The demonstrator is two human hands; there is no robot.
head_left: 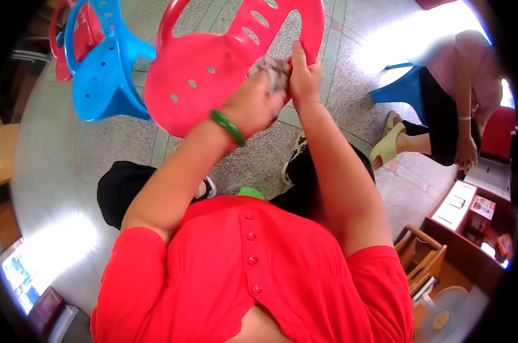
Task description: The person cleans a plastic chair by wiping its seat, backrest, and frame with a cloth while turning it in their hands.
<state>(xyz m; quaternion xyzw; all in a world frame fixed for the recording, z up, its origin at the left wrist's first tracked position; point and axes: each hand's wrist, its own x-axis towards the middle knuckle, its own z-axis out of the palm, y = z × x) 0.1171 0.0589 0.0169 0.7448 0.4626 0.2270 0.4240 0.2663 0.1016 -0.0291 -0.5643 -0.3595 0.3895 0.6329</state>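
Note:
A red plastic chair (196, 74) with holes in its seat and slots in its backrest is tilted in front of me. My left hand (253, 106), with a green bangle at the wrist, is closed around a crumpled greyish cloth (272, 70) against the chair's side. Right beside it, my right hand (306, 80) grips the red chair's edge near the backrest, its thumb pointing up along the plastic. My fingers partly cover the cloth and the chair edge.
To the left stands a blue plastic chair (107, 80), with another red chair (87, 31) behind it. At right a person (462, 86) sits on a blue seat (399, 88). A wooden cabinet (470, 251) holding small items stands at lower right, near a wooden folding frame (422, 254).

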